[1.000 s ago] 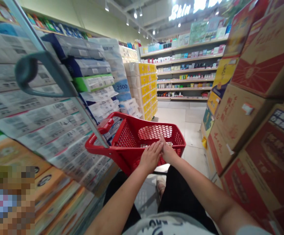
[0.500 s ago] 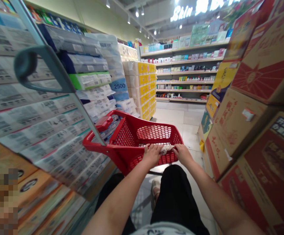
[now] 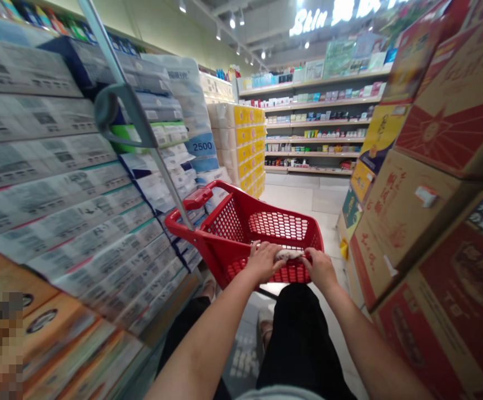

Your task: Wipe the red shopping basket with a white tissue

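A red wheeled shopping basket (image 3: 228, 244) with perforated plastic walls stands tilted in front of my legs. My left hand (image 3: 264, 261) is closed over its near rim, the thumb pointing right. At the right end of the same rim, my right hand (image 3: 319, 268) is closed with bent fingers. A crumpled whitish, patterned cloth or wrapper (image 3: 288, 254) lies along the rim between both hands, touching their fingers; its exact kind is unclear. From the basket's left end rises a metal pole with a grey loop handle (image 3: 135, 119). My fingertips are partly hidden by the rim and cloth.
Stacked tissue packs (image 3: 70, 161) line the left side, with yellow-and-white packs (image 3: 247, 147) beyond. Large cartons (image 3: 408, 200) are piled close on the right. Pale floor tiles (image 3: 293, 197) lead to stocked shelves (image 3: 316, 119) at the back. My shoes show below the basket.
The basket has swung to the right, and its pole and grey handle have shifted right with it. Both hands have moved slightly right and stay on the rim.
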The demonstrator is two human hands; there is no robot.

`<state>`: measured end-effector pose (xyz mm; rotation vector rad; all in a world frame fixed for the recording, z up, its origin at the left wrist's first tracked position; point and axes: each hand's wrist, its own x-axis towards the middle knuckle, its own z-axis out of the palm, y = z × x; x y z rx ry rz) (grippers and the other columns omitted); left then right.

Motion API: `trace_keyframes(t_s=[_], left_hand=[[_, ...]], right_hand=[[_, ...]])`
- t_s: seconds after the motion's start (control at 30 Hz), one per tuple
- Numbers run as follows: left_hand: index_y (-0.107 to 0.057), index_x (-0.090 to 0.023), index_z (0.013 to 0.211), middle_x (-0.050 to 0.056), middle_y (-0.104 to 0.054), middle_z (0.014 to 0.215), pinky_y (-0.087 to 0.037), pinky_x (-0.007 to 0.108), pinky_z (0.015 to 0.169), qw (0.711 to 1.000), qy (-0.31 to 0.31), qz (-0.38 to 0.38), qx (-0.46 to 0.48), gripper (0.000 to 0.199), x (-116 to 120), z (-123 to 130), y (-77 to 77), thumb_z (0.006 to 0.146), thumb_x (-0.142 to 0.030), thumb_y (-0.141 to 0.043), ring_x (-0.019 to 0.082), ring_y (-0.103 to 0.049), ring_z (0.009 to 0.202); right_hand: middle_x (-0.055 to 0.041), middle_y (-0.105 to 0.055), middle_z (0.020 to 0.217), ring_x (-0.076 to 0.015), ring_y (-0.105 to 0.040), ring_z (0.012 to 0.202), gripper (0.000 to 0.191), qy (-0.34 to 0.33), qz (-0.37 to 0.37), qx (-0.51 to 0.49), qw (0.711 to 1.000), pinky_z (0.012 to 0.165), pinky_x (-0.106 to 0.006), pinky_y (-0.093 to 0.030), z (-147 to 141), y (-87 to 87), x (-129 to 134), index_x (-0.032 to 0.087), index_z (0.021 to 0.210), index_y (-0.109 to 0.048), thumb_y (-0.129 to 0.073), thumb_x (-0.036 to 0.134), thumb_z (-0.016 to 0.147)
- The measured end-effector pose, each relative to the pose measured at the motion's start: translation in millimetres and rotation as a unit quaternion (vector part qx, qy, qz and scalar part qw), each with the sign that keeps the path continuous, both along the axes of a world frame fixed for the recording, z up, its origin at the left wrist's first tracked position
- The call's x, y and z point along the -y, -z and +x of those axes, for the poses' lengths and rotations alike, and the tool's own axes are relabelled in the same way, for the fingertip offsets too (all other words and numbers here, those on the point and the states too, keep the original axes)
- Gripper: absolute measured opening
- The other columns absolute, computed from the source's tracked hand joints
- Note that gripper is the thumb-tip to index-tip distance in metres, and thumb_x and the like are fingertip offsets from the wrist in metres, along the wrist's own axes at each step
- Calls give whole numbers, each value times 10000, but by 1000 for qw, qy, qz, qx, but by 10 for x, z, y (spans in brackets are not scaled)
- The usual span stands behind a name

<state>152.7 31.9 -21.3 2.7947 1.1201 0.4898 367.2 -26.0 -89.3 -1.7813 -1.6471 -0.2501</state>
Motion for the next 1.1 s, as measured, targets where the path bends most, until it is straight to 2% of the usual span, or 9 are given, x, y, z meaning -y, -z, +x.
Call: trace_keyframes(t_s=[0.07,0.17,0.33,0.47,0.57,0.63,0.77,1.0,1.1], left_hand=[[-550,-309,1216,-18,-619,1263,-182,519,1143,1000,-23,9,-5,299,-29,56,4,947,-361,-428,223,-463,1218],[-575,-304,1211,-21,-594,1320,-166,525,1157,997,-65,31,-21,348,-52,152,34,939,-210,-380,242,-411,1296],[-520,-260,1333,20,-386,1524,-198,516,1162,992,-94,66,-51,446,-96,258,119,936,-179,-334,278,-279,1412],[-344,-212,1474,80,-422,1494,-240,460,1166,991,-107,47,-68,554,-213,222,171,924,-146,-320,263,-289,1421],[-280,-299,1496,79,-403,1502,-266,477,1156,993,-95,31,-67,642,-339,134,150,886,-124,-383,268,-226,1456],[-338,-325,1468,83,-366,1525,-254,504,1161,993,-89,13,-73,647,-419,70,108,858,-132,-430,283,-193,1468],[-432,-214,1422,121,-292,1561,-195,487,1195,991,-110,-24,-77,616,-530,-24,14,811,-202,-513,312,-158,1473],[-440,-134,1400,133,-342,1537,-214,505,1181,984,-164,-31,-58,524,-656,-203,-17,964,-384,-292,287,-246,1451],[-479,-139,1359,139,-355,1529,-233,521,1171,981,-188,-21,-40,497,-674,-380,41,961,-404,-344,291,-270,1441]], right_hand=[[-44,-664,870,-195,-579,810,189,-6,-20,13,1000,771,-295,-349,6,-39,0,179,933,-625,-495,316,955],[-42,-645,834,-196,-568,821,221,12,-44,49,998,746,-292,-322,-30,-70,9,182,833,-622,-496,307,964],[-46,-655,849,-193,-584,844,244,52,-85,78,992,746,-294,-313,-194,-120,-45,178,830,-625,-480,304,981],[-52,-676,899,-190,-614,854,262,60,-142,69,986,731,-294,-329,-354,-188,-200,179,894,-632,-429,305,1000],[-77,-669,966,-200,-625,889,273,39,-156,70,985,748,-299,-361,-476,-209,-332,178,984,-624,-383,303,1008],[-94,-660,997,-209,-632,905,272,18,-155,75,985,764,-307,-386,-565,-203,-412,175,1038,-609,-363,288,1007],[-123,-651,1046,-223,-644,929,263,3,-153,83,985,781,-317,-423,-766,-177,-557,165,1134,-577,-388,161,951],[-209,-582,1262,-266,-627,1064,575,-59,-181,87,978,835,-340,-460,-1218,-178,-665,101,1385,-418,-474,79,813],[-210,-568,1290,-264,-622,1078,656,-98,-171,81,977,852,-331,-456,-1404,-187,-585,102,1421,-371,-535,104,786]])
